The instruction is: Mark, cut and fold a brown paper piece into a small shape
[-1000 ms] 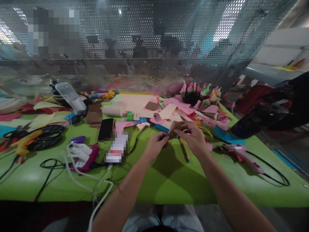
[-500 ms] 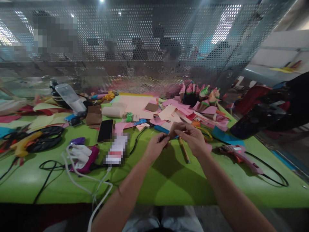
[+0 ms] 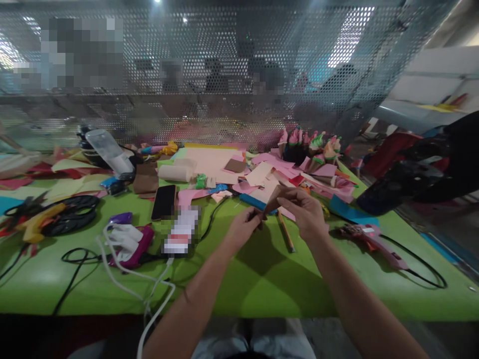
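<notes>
- The brown piece (image 3: 273,201) was up between both hands above the green table (image 3: 262,294), its long axis slanting from a lower-left end to an upper-right one, away from the wearer.
- The left hand (image 3: 242,230) had its fingertips pinched on the lower-left end.
- The right hand (image 3: 307,212) had thumb and fingers closed on the upper-right part.
- Compared with half a second earlier, the right hand had shifted slightly rightward, and the piece looked darker and more curved.
- Beneath lay a pencil (image 3: 286,232), near a blue strip (image 3: 253,201).
- Farther right lay a pink corded tool (image 3: 385,248).
</notes>
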{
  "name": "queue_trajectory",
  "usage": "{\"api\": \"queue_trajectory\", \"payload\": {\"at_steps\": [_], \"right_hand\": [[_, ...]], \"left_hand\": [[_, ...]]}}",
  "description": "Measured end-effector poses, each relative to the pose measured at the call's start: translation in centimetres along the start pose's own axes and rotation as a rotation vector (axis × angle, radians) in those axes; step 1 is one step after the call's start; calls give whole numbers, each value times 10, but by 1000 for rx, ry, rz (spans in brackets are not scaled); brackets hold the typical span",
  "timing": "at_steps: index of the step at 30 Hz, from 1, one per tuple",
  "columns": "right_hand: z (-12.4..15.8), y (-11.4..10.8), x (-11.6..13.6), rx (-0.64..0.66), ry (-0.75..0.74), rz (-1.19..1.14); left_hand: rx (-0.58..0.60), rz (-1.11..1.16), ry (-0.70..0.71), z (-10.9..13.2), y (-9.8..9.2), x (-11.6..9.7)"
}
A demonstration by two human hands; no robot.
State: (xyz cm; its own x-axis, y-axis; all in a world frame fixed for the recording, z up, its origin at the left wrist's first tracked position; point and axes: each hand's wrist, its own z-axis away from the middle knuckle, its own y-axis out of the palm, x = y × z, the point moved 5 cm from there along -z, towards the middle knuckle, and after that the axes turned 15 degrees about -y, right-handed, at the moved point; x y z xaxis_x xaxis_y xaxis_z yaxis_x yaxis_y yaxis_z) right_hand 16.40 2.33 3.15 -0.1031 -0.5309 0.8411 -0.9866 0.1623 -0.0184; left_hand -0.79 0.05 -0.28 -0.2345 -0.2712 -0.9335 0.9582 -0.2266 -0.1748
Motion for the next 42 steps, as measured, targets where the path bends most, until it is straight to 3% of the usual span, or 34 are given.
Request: {"api": "queue_trajectory", "payload": {"at_steps": [8,14,22,33,42], "right_hand": [[0,-2,-3,-41,36,-31],[1,-2,-1,-17,16,12],[1,-2,1,10,9,57],[1,-2,0,18,-34,64],[0,1,4,119,-61,64]], "left_hand": [[-63,-113,99,1,-1,-1],[-113,-63,155,1,-3,-3],[-162,-57,151,-2,-4,3],[60,317,37,-1,-1,0],[66,169,20,2,-3,-3]]}}
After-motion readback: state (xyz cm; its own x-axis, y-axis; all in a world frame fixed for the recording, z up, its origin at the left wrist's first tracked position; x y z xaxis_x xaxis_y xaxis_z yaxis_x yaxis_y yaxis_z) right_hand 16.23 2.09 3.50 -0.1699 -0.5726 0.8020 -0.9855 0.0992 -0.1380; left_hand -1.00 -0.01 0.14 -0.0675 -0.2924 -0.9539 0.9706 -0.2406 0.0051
